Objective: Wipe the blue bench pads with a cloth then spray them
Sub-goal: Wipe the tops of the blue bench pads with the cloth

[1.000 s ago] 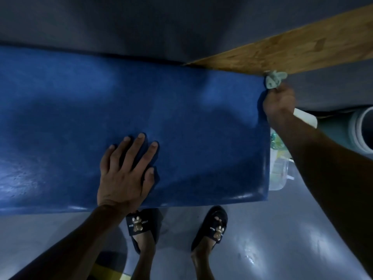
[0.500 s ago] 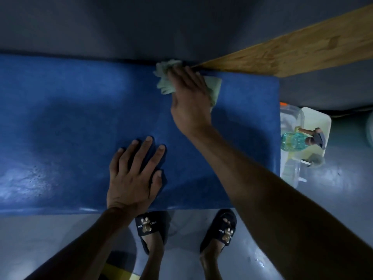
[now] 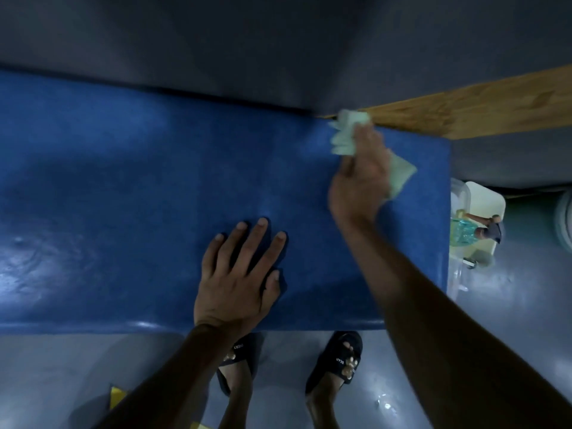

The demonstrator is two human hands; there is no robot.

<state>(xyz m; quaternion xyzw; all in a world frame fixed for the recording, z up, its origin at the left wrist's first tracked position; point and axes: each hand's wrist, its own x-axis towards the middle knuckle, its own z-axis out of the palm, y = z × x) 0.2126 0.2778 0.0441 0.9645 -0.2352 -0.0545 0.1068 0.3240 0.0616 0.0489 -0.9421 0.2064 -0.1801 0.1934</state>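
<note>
while the left hand (image 3: 238,274) presses flat with spread fingers on the near middle of the long blue padded bench top (image 3: 123,187), the right hand (image 3: 360,178) holds the crumpled pale green cloth (image 3: 346,131) at the far right corner; most unwiped pad runs left along its length.

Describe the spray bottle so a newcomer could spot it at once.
Find the blue bench pad and follow it to its right end, past the right hand wiping with the cloth. On the floor there, in a clear bin, lies the spray bottle, the only teal-green thing.
</note>
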